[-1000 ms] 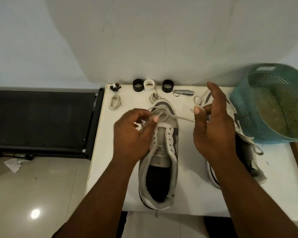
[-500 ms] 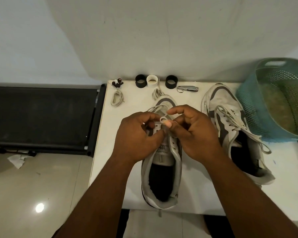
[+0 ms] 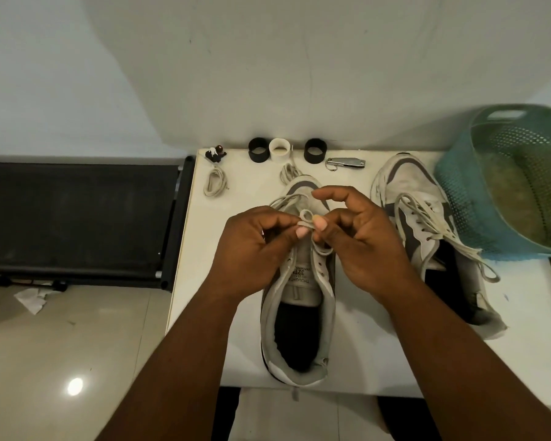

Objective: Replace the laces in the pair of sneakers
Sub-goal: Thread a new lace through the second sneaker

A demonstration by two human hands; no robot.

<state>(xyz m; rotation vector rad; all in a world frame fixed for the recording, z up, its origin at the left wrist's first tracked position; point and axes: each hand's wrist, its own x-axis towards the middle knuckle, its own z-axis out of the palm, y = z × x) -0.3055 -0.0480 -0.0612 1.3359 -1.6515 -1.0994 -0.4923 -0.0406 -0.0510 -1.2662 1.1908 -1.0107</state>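
Observation:
A grey-and-white sneaker stands in the middle of the white table, toe pointing away from me. Above its tongue my left hand and my right hand meet, both pinching a pale lace that forms a small loop between my thumbs. More of that lace trails over the toe. The second sneaker lies to the right, laced, with loose lace ends hanging over its side.
A teal mesh basket leans at the table's right. Along the back edge sit two black rings, a white ring, a metal clipper, a small figurine and two bundled spare laces. A black treadmill stands left.
A second ago my right hand was out to the right, pulling the lace taut. It has come in to meet my left hand over the sneaker, and both now pinch a small loop.

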